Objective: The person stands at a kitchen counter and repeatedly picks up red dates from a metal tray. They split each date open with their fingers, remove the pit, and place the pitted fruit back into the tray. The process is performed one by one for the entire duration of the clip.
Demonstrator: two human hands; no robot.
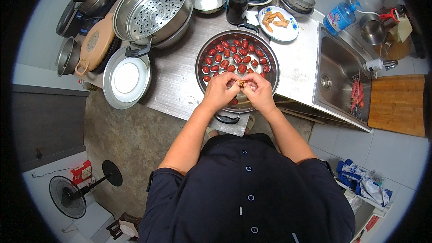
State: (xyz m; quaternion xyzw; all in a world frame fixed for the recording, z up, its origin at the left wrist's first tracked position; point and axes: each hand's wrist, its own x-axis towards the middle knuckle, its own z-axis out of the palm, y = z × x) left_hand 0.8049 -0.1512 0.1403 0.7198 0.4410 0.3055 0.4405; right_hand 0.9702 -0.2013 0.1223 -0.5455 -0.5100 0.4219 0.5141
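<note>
My left hand (221, 89) and my right hand (258, 91) meet over the near part of a wide steel pan (276, 71). Their fingertips pinch one small brownish-yellow piece of food (242, 82) between them; its kind is hard to tell. Spread over the bottom of the pan are many red dates (237, 59), a few of them partly hidden under my hands. Beyond the pan, to the right, a white plate with a blue pattern (289, 35) holds several orange-brown pieces of food (280, 23).
A steel steamer pot (118, 13) and a basin with a white lid (146, 87) stand left. A bottle of dark liquid (237, 8) is behind the pan. Right are a sink (332, 54), a blue-capped plastic bottle (339, 18) and a wooden board (396, 104).
</note>
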